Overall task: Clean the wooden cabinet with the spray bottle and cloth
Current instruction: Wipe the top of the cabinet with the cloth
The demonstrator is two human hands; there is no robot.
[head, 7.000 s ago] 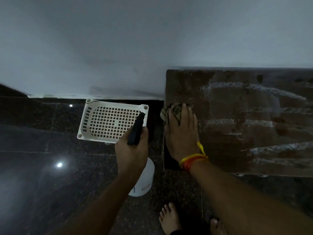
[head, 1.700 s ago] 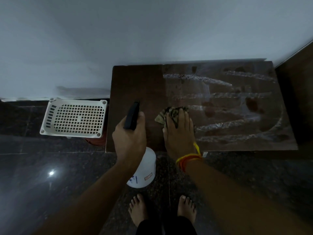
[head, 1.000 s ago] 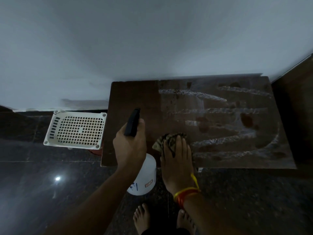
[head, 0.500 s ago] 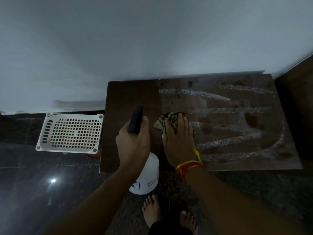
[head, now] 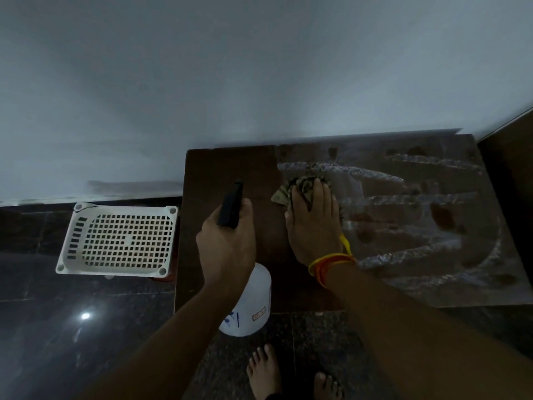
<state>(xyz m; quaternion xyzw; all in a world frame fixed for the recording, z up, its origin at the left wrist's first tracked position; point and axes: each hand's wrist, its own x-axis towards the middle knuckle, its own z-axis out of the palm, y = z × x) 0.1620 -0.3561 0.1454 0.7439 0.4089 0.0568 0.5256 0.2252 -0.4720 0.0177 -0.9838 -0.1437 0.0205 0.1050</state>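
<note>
Against a pale wall, the dark wooden cabinet top (head: 331, 284) shows foamy streaks on its right part; the right hand (head: 313, 223) presses a crumpled patterned cloth (head: 300, 187) flat-fingered at their left edge, placed to wipe. The left hand (head: 227, 246) grips the white black-nozzled spray bottle (head: 251, 301) beside it, ready for respraying

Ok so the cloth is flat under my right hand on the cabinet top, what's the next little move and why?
Probably sweep the cloth rightward under the right hand: foamy streaks cover that side of the cabinet top, while the left part looks dark and wiped. The left hand holds the spray bottle.
</note>
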